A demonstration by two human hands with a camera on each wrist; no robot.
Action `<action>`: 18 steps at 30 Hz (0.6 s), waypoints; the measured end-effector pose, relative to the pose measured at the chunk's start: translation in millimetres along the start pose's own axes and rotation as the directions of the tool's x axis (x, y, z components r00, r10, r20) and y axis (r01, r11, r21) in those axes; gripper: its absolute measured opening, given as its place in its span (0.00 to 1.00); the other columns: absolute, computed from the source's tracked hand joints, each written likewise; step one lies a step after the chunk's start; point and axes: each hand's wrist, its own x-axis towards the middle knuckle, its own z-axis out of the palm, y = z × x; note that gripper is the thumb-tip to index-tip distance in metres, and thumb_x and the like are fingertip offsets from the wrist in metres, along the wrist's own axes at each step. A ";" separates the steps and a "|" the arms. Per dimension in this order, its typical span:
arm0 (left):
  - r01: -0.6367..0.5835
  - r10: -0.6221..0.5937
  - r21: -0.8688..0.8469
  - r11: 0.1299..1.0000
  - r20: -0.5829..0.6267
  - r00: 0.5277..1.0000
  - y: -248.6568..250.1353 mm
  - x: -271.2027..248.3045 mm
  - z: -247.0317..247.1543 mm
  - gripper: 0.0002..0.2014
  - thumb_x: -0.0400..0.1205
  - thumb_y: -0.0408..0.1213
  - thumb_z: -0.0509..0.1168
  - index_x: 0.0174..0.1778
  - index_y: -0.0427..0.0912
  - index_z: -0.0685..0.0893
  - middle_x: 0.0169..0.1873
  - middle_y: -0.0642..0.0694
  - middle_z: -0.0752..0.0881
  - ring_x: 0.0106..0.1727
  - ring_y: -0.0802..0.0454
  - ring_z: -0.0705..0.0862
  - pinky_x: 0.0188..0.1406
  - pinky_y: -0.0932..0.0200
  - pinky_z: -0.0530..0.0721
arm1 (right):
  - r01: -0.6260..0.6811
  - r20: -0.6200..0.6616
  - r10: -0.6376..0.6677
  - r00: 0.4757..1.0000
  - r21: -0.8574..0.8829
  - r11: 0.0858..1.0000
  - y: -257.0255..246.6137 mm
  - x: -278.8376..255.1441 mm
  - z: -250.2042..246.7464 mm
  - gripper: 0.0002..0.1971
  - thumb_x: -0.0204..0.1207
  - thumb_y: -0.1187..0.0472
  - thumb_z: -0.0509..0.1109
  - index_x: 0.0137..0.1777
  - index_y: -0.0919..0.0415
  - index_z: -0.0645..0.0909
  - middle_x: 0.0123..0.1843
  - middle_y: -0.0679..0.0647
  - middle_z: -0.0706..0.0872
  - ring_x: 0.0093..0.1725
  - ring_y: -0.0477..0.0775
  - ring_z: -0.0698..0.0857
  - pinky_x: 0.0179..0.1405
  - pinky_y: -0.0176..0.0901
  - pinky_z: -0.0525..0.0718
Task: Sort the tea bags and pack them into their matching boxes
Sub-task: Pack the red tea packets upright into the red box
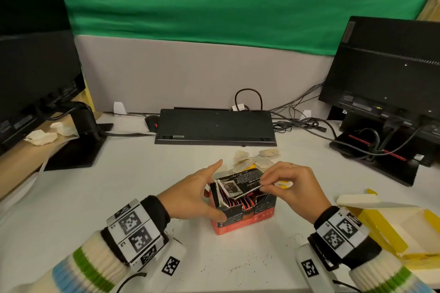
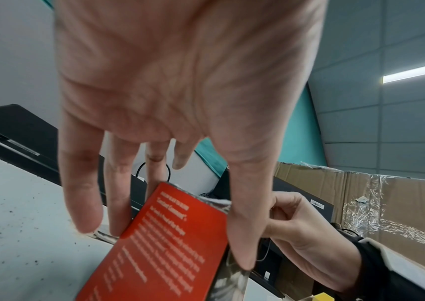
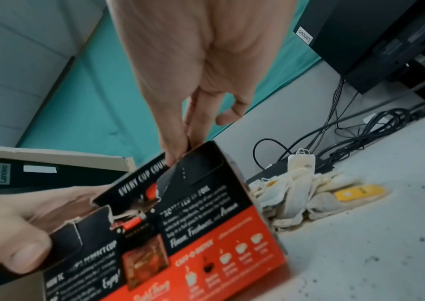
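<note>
A red and black tea box (image 1: 245,219) stands on the white table, its top showing red foil sachets (image 1: 240,203) inside. My left hand (image 1: 209,188) holds the box's left end, thumb on the front and fingers behind. My right hand (image 1: 264,187) pinches the right edge of the black lid flap (image 1: 242,182), which is half lowered over the opening. In the right wrist view the right hand's fingertips (image 3: 178,156) grip that lid flap (image 3: 196,173). Loose paper tea bags (image 1: 252,159) lie piled just behind the box. An open yellow box (image 1: 392,228) lies at the right.
An upturned black keyboard (image 1: 215,126) and mouse (image 1: 151,121) lie behind the pile. Monitors stand at the left (image 1: 35,66) and right (image 1: 385,74), with tangled cables (image 1: 297,123) between. Crumpled paper (image 1: 45,135) sits far left. Tea crumbs speckle the table.
</note>
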 end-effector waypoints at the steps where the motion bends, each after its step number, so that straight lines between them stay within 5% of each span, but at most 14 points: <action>1: 0.002 -0.002 0.004 1.000 -0.001 1.000 0.2 -0.2 0.1 0.56 0.72 0.45 0.79 0.84 0.61 0.43 0.72 0.53 0.71 0.62 0.57 0.75 0.55 0.67 0.80 | -0.012 0.027 0.012 1.000 -0.023 1.000 0.3 0.2 -0.8 0.06 0.64 0.68 0.82 0.36 0.55 0.92 0.41 0.43 0.90 0.45 0.44 0.89 0.47 0.28 0.83; 5: 0.026 -0.026 0.017 1.000 -0.027 0.999 1.3 0.7 1.1 0.54 0.73 0.45 0.78 0.84 0.60 0.44 0.75 0.51 0.70 0.64 0.55 0.75 0.63 0.57 0.82 | -0.089 0.158 0.091 0.983 -0.019 0.996 -4.6 2.0 -4.5 0.05 0.66 0.68 0.81 0.38 0.57 0.92 0.43 0.47 0.90 0.42 0.44 0.88 0.43 0.27 0.83; 10: 0.036 -0.035 0.033 0.999 -0.035 0.999 0.3 2.2 2.3 0.54 0.73 0.47 0.77 0.84 0.60 0.44 0.77 0.50 0.69 0.68 0.52 0.75 0.64 0.55 0.82 | -0.157 0.280 0.159 0.947 -0.031 0.987 -9.4 2.8 -7.8 0.06 0.68 0.69 0.79 0.40 0.57 0.92 0.46 0.49 0.90 0.44 0.45 0.88 0.45 0.32 0.85; 18: 0.001 0.000 0.029 1.000 -0.015 1.000 -5.6 4.0 2.0 0.50 0.74 0.46 0.77 0.84 0.59 0.48 0.70 0.51 0.70 0.67 0.52 0.76 0.66 0.55 0.82 | -0.071 0.313 0.132 0.940 -0.200 0.977 -10.1 4.6 -12.8 0.06 0.71 0.61 0.78 0.43 0.48 0.93 0.46 0.40 0.90 0.51 0.41 0.85 0.50 0.34 0.84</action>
